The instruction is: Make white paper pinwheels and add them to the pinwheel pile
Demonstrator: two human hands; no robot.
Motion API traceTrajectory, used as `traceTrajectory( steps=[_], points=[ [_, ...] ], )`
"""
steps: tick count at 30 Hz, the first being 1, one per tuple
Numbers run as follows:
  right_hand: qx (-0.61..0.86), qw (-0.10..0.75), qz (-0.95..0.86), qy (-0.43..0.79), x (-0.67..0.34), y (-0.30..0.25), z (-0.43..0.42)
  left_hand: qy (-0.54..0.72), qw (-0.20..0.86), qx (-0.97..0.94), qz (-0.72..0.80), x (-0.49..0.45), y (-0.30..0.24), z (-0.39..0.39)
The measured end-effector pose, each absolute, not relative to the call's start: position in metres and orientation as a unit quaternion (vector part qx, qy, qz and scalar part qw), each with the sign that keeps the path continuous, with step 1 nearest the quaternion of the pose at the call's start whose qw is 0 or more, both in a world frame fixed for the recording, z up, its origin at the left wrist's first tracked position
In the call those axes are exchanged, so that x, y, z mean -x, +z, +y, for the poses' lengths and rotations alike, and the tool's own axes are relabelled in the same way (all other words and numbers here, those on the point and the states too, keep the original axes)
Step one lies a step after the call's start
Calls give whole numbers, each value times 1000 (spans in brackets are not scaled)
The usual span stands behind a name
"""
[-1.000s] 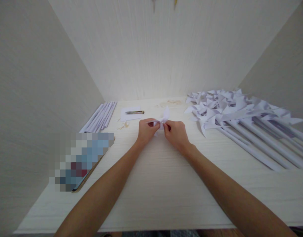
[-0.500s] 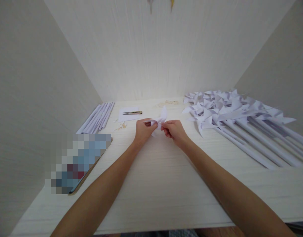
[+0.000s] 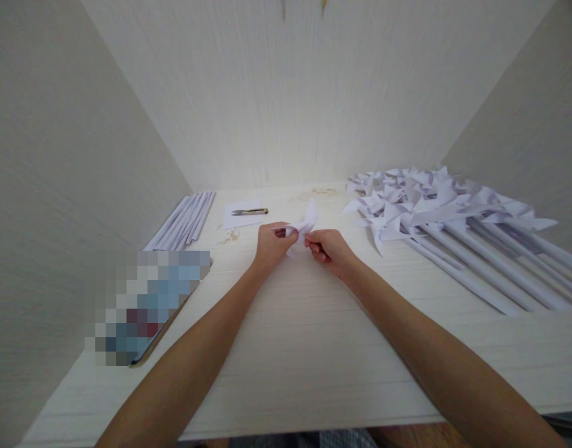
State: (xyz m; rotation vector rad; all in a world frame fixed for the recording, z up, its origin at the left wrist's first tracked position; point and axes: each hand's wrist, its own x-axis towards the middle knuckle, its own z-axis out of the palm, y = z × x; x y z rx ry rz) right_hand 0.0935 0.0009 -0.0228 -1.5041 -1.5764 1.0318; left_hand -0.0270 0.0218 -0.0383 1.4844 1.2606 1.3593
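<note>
Both of my hands meet over the middle of the pale wooden table [image 3: 286, 348], pinching one small folded white paper pinwheel head [image 3: 307, 221]. My left hand [image 3: 272, 244] grips its left side with closed fingers. My right hand [image 3: 329, 249] pinches its right side. One paper blade sticks up and away from me between the fingertips. The part of the paper inside my fingers is hidden.
A heap of finished white paper pinwheels on rolled paper sticks [image 3: 444, 218] fills the right side. Rolled paper sticks [image 3: 186, 218] lie at the far left. Small snips [image 3: 249, 211] rest on a white sheet [image 3: 239, 218]. A blurred flat device [image 3: 148, 305] lies near left.
My hands have stayed together on the paper with only small finger shifts; the view has drifted slightly.
</note>
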Motion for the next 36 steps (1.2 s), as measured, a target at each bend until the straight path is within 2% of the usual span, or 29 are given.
traceTrajectory(
  steps=[2, 5, 7, 9, 12, 14, 16, 19, 21, 23, 27, 29, 31, 34, 36],
  points=[
    [583, 362, -650, 328, -96, -23, 0, 531, 370, -581, 494, 27, -38, 22],
    [558, 338, -750, 112, -99, -23, -4, 535, 373, -574, 495, 27, -37, 22],
    [549, 325, -768, 57, -98, -23, -5, 539, 383, -564, 494, 27, -37, 22],
    [565, 346, -740, 117, -96, -23, -4, 538, 392, -561, 491, 27, -37, 22],
    [583, 385, -632, 337, -93, -24, 0, 532, 399, -566, 487, 27, -36, 21],
    [580, 383, -589, 412, -93, -24, 2, 529, 399, -570, 486, 27, -36, 21],
    [589, 370, -633, 341, -95, -25, 1, 528, 392, -575, 487, 27, -36, 21],
    [575, 327, -741, 118, -96, -24, -3, 532, 380, -576, 491, 27, -38, 23],
    [566, 309, -763, 50, -96, -24, -5, 535, 381, -571, 493, 28, -39, 24],
    [576, 325, -745, 87, -95, -25, -3, 534, 385, -567, 495, 28, -39, 24],
    [584, 397, -608, 363, -93, -26, 5, 531, 386, -571, 493, 27, -38, 23],
    [575, 406, -567, 427, -93, -26, 6, 530, 379, -575, 494, 26, -36, 22],
    [583, 400, -618, 344, -93, -26, 3, 532, 368, -577, 499, 25, -36, 21],
    [590, 344, -722, 112, -92, -27, -3, 533, 355, -580, 503, 25, -36, 21],
    [595, 307, -742, 44, -90, -28, -5, 537, 351, -583, 499, 25, -37, 21]
  ],
)
